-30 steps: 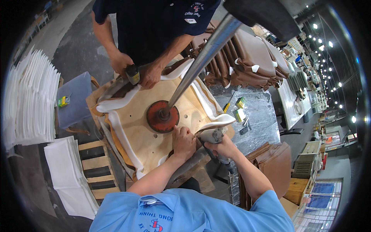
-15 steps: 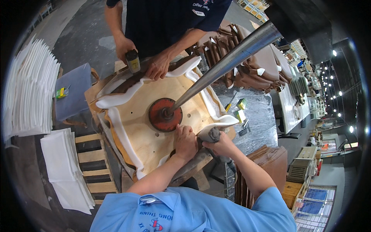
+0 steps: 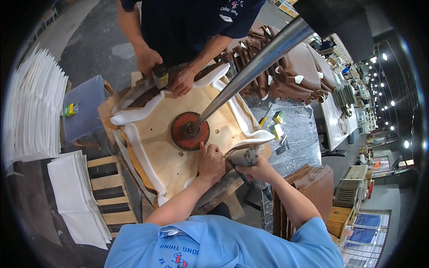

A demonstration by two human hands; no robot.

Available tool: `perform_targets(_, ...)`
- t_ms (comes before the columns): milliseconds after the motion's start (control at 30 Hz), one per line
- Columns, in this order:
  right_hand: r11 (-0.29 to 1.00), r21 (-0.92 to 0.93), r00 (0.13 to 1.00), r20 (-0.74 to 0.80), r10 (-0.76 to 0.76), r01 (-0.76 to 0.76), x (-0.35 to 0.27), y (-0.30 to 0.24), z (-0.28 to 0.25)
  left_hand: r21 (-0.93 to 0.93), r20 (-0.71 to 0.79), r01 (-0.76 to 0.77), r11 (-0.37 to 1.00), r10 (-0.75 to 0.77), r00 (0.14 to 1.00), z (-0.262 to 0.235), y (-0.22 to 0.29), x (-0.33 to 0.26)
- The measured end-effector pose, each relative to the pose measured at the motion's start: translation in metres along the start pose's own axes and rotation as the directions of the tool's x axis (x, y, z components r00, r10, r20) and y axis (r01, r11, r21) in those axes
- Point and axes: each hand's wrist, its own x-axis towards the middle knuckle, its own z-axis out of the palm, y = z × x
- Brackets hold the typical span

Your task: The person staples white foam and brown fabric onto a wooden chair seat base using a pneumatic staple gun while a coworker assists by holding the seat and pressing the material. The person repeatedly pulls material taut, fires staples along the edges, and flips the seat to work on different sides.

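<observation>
while our left hand [image 3: 211,161] presses flat on the plywood seat base [image 3: 156,143] and our right hand [image 3: 259,169] grips the staple gun [image 3: 243,157] — we risk stapling fingers, they're that close.

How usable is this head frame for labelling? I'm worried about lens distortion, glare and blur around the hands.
Head view: strong fisheye, black corners, the metal pole bows and carries a bright glare streak; ceiling lamps flare at right; the left hand, right hand and plywood seat board are evenly lit and sharp; the rim is squeezed and soft.
</observation>
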Motion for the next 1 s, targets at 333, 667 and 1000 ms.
perform_targets(333, 0.995, -0.092, 0.999, 0.005, 0.034, -0.033, 0.010, -0.014, 0.009, 0.074, -0.031, -0.030, 0.997, 0.032, 0.999, 0.006, -0.002, -0.003)
perform_targets(667, 1.000, 0.004, 1.000, -0.024, -0.016, 0.016, -0.001, -0.008, 0.006, 0.094, 0.071, -0.068, 0.993, 0.061, 0.996, -0.021, 0.002, -0.019)
perform_targets(1000, 1.000, -0.019, 1.000, 0.030, 0.002, -0.002, -0.005, -0.008, 0.012, -0.045, -0.053, -0.001, 0.999, -0.001, 0.999, -0.002, -0.001, -0.017)
